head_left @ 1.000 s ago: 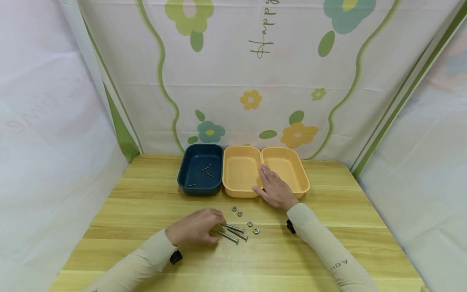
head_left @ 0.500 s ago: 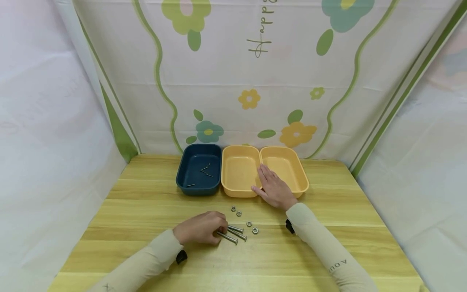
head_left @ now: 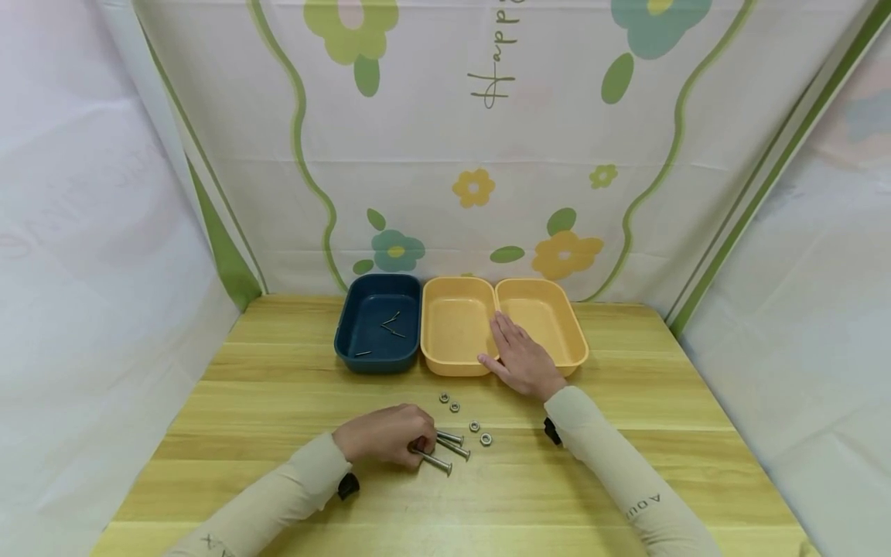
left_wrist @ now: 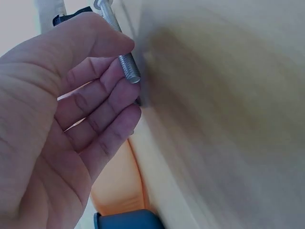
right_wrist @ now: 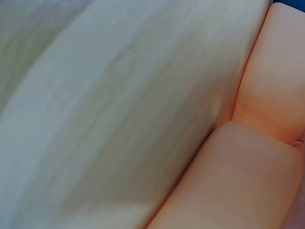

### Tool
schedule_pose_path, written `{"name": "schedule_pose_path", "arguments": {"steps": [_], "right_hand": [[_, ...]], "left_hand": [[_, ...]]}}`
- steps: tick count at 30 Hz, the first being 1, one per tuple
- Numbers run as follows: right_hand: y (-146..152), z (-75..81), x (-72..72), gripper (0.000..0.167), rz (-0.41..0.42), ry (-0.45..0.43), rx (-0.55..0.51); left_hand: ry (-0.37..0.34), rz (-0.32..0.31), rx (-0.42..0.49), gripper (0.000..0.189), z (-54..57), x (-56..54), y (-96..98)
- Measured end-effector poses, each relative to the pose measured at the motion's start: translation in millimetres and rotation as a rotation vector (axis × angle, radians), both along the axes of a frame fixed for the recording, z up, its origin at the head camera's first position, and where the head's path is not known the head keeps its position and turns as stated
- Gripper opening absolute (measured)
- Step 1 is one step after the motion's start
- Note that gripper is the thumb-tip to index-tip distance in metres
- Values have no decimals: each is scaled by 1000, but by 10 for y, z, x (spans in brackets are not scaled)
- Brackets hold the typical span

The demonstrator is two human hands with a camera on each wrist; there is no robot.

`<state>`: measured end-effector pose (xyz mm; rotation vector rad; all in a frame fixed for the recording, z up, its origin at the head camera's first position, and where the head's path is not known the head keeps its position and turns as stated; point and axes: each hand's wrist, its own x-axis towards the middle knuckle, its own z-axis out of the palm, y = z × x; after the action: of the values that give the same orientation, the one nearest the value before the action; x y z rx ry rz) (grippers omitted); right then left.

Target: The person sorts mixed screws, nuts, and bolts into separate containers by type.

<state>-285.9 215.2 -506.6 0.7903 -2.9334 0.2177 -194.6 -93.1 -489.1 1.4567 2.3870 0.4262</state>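
My left hand pinches a silver bolt between thumb and fingers. In the left wrist view the threaded end of this bolt sticks out past the thumb. Two more bolts, an upper bolt and a lower bolt, lie on the table beside the fingertips, their far ends hidden by the hand. Straight-fingered, my right hand rests over the adjoining rims of the middle yellow tray and the right yellow tray. In the right wrist view only the trays' outer walls and the table show clearly.
Several hex nuts lie on the wooden table, right of and behind the bolts. A dark blue tray holding several small thin screws stands left of the yellow ones. A flowered cloth rises behind the table.
My left hand has moved slightly right and its fingers have taken hold of the nearest bolt, which has shifted a little toward me. The right hand has stayed on the trays.
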Motion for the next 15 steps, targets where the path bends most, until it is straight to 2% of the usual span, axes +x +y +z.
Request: {"name": "schedule_pose_path", "arguments": {"steps": [8,15], "right_hand": [[3,-6,0,87,-2,-10,-2],[-6,14,18,86,3,-1,-14]], "left_hand": [[41,-12,23,14,80,-53,-41],[80,-9,21,11,243,-119,-48]]}}
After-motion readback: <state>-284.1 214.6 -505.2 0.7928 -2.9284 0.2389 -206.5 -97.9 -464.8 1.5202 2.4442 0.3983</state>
